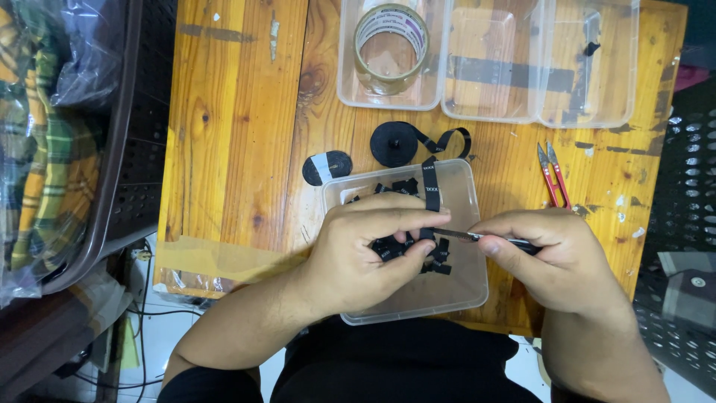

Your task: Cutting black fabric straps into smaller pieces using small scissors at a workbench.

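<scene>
A black label ribbon ran down from a flat black roll on the desk and ended between the thumb and forefinger of the left hand, whose fingers were pinched together on it just above a clear plastic tub. The ribbon's gripped end lay right at the fingertips, where the blades of a small pair of snips met it. The right hand held those snips with its fingers closed around the handle, the tip pointing left toward the ribbon. Under both hands the tub held a heap of short black cut pieces.

Just left of the roll lay a smaller black roll with a white patch. To the right of the tub, near the right hand, a red-handled pair of snips lay on the wood. Along the far edge stood three clear containers; the left one held a roll of clear tape, the other two looked nearly bare. A dark slatted crate with bagged plaid cloth stood at the left of the desk.
</scene>
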